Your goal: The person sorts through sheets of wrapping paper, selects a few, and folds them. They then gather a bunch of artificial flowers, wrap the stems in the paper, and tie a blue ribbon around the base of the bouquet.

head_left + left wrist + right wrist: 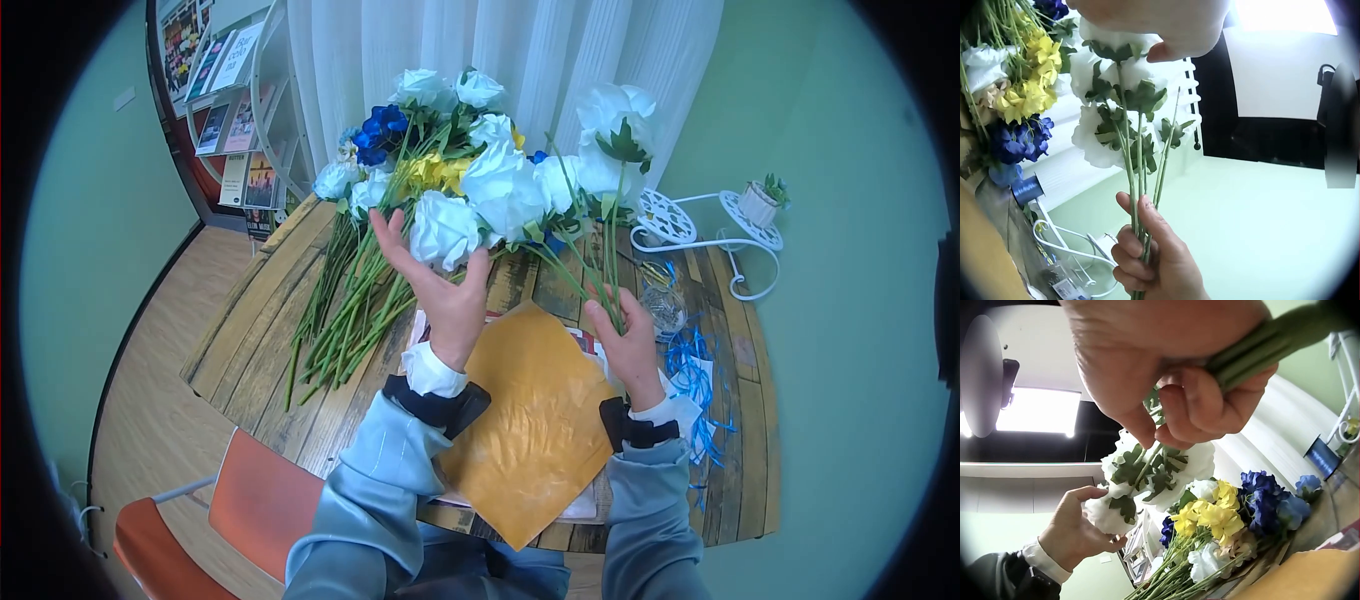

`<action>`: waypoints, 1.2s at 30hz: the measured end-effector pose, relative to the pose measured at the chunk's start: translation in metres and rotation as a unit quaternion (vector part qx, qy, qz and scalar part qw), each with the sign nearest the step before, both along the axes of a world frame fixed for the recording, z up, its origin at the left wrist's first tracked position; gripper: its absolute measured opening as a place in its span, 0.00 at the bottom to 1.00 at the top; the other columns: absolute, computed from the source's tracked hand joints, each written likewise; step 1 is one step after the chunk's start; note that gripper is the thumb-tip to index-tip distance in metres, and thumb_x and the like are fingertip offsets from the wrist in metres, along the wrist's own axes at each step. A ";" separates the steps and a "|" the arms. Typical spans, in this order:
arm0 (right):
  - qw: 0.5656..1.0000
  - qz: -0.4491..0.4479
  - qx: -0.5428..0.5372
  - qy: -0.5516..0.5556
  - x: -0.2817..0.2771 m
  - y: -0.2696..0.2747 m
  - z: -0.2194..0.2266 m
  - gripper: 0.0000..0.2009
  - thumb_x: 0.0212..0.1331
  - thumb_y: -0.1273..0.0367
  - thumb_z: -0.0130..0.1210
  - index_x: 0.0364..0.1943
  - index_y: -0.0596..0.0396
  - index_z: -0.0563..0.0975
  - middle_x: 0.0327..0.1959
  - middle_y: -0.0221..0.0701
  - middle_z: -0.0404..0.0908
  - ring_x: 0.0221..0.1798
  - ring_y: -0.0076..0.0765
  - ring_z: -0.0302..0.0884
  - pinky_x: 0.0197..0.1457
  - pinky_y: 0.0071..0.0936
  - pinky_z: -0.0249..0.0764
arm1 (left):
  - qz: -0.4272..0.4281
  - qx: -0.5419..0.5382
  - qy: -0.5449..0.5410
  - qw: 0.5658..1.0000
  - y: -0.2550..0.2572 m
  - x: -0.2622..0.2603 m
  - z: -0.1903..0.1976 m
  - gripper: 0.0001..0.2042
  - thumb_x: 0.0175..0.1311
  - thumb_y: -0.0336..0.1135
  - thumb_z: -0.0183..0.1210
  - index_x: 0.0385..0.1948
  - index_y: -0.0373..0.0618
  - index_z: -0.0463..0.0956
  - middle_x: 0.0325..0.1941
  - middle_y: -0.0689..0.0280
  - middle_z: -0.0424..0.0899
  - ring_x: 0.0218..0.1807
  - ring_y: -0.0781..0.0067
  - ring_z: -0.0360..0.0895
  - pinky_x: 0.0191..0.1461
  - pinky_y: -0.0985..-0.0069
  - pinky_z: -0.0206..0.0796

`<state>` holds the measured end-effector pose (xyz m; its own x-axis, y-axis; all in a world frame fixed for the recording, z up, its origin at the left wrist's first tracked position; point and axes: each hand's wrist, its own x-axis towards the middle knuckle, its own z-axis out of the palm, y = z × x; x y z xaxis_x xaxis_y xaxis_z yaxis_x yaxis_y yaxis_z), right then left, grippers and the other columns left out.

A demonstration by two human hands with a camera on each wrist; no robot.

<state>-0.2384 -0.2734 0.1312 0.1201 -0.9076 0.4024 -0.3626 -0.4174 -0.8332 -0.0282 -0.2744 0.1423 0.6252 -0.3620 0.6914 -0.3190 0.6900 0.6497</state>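
My right hand (pixel 628 345) grips the green stems (pixel 1140 162) of several white artificial roses (pixel 505 190), with thumb and fingers wrapped round them. The blooms stand upright above that hand and lean to the left in the head view. My left hand (pixel 450 305) has its fingers spread and cups the lowest white bloom (pixel 445 230) at the left side of the bunch. Behind lies a pile of more flowers, with yellow blossoms (pixel 440 172), dark blue blossoms (pixel 380 135) and long green stems (pixel 350 310) pointing toward the table's near left side.
Orange-brown wrapping paper (pixel 530 420) lies on the wooden table (pixel 250 370) below my hands. Blue ribbon strands (pixel 700 400) and a clear container (pixel 664 308) are at the right. A white metal stand (pixel 740 235) holds a small potted plant (pixel 762 203). Orange chairs (pixel 260 500) stand at the front left.
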 end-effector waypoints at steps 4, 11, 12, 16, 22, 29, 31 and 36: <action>0.999 0.011 0.032 -0.041 -0.001 -0.002 -0.004 0.15 0.59 0.64 0.57 0.44 0.60 0.75 0.26 0.23 0.76 0.26 0.14 0.67 0.30 0.16 0.64 | 0.040 -0.022 -0.204 0.978 0.003 -0.002 0.014 0.43 0.43 0.28 0.59 0.65 0.38 0.46 0.65 0.50 0.52 0.67 0.51 0.48 0.69 0.61 0.38; 1.000 -0.005 0.025 -0.009 -0.006 0.003 0.005 0.16 0.59 0.64 0.56 0.45 0.62 0.74 0.26 0.24 0.76 0.28 0.14 0.68 0.31 0.17 0.65 | 0.134 0.115 -0.314 0.933 0.011 -0.006 0.033 0.43 0.41 0.41 0.68 0.65 0.56 0.55 0.61 0.56 0.58 0.65 0.51 0.51 0.62 0.40 0.34; 1.000 -0.005 0.024 -0.009 -0.006 0.004 0.005 0.16 0.59 0.64 0.56 0.45 0.62 0.74 0.26 0.24 0.76 0.28 0.14 0.68 0.31 0.17 0.65 | 0.115 0.130 -0.316 0.933 0.011 -0.005 0.033 0.43 0.41 0.40 0.69 0.65 0.56 0.55 0.61 0.56 0.58 0.65 0.51 0.52 0.63 0.42 0.35; 1.000 0.010 0.023 -0.019 0.002 0.014 0.015 0.16 0.59 0.65 0.57 0.46 0.62 0.74 0.23 0.22 0.73 0.25 0.13 0.66 0.29 0.17 0.63 | 0.037 0.169 -0.316 0.933 0.009 -0.001 0.028 0.44 0.40 0.37 0.69 0.64 0.54 0.55 0.59 0.55 0.59 0.63 0.50 0.55 0.63 0.49 0.39; 0.998 0.025 0.048 -0.023 0.000 0.016 0.019 0.15 0.59 0.67 0.57 0.47 0.62 0.73 0.24 0.21 0.73 0.26 0.12 0.66 0.29 0.14 0.63 | -0.001 0.137 -0.284 0.949 -0.002 0.009 0.024 0.39 0.41 0.29 0.66 0.62 0.44 0.58 0.55 0.53 0.69 0.56 0.54 0.68 0.59 0.64 0.60; 0.997 0.039 0.061 -0.036 0.002 0.023 0.026 0.16 0.59 0.68 0.57 0.48 0.62 0.73 0.26 0.22 0.74 0.29 0.12 0.67 0.31 0.14 0.64 | 0.009 0.113 -0.251 0.961 -0.002 0.007 0.026 0.33 0.46 0.33 0.66 0.58 0.41 0.62 0.50 0.55 0.72 0.53 0.58 0.70 0.56 0.66 0.57; 0.997 0.038 0.067 -0.032 0.001 0.023 0.027 0.16 0.59 0.68 0.57 0.48 0.62 0.73 0.27 0.22 0.74 0.29 0.12 0.67 0.32 0.14 0.64 | 0.006 0.109 -0.231 0.967 -0.002 0.006 0.027 0.30 0.48 0.33 0.66 0.56 0.39 0.65 0.51 0.55 0.74 0.53 0.59 0.72 0.56 0.68 0.63; 0.996 0.037 0.075 -0.037 -0.002 0.023 0.027 0.16 0.59 0.68 0.57 0.48 0.62 0.73 0.28 0.21 0.74 0.29 0.11 0.67 0.32 0.14 0.64 | -0.031 0.022 -0.172 0.984 -0.007 0.007 0.026 0.19 0.50 0.34 0.65 0.45 0.39 0.73 0.38 0.58 0.75 0.42 0.59 0.73 0.45 0.70 0.64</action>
